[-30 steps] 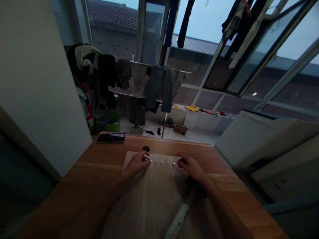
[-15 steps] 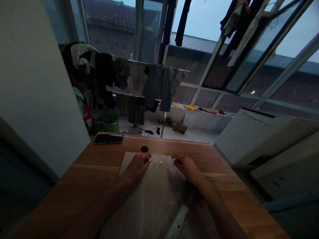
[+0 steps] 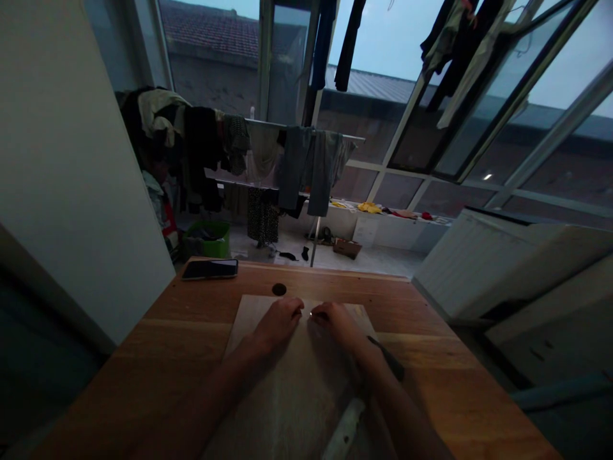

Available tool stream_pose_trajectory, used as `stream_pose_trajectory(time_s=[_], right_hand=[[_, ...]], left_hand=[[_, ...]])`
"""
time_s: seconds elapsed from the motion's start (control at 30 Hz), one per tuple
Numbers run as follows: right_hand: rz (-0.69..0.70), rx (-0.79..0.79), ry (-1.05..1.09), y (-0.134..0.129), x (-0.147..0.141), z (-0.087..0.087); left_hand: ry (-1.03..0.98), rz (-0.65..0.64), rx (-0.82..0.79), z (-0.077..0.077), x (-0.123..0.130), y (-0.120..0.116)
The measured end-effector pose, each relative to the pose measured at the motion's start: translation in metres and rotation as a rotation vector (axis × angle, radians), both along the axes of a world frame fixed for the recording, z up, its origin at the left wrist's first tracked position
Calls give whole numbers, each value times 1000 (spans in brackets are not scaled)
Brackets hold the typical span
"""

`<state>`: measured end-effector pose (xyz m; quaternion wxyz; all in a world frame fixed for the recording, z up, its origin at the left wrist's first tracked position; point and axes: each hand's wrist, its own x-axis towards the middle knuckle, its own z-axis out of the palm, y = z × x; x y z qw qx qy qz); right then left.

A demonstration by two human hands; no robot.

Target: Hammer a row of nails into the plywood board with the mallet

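Observation:
My left hand [image 3: 281,321] is over the far part of a pale wooden board [image 3: 292,396]. Its fingers are pinched together, and what they hold, if anything, is hidden. Close by on the right, my right hand [image 3: 336,324] has its thumb and fingers closed at a small shiny nail [image 3: 311,314]. A narrow gap separates the two hands, and other nails in the row are covered by the fingers. Under my right forearm lies a hammer [image 3: 345,429], its worn whitish handle toward me and its dark head partly showing beyond the arm.
The board rests on a wooden table [image 3: 431,383]. A phone [image 3: 209,269] lies at the far left corner, near a dark round hole [image 3: 279,289] in the tabletop. Beyond the table are a drying rack with clothes [image 3: 297,166] and a green tub [image 3: 215,239].
Both hands have moved inward toward each other, the right one farther. Several upright nails visible between them before are now mostly hidden. The hammer's dark head shows more.

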<state>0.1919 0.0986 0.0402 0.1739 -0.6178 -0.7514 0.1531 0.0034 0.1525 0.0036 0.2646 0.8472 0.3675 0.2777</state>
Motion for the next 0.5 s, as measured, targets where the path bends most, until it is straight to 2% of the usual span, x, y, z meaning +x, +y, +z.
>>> stream_pose_trajectory(time_s=[0.13,0.27,0.4,0.5], right_hand=[[34,14,53,3,-9,-6],[68,40,130,-10,-8,-3],[107,56,198,-32,-13,13],[94,108,248,-52,-14,29]], left_hand=[[-141,3,-48,11,-9,-5],[-247,-21,-70,24,-20,-14],[-229,-97,-101,45,-35,-27],[-117,-94,-30,56,-57,-40]])
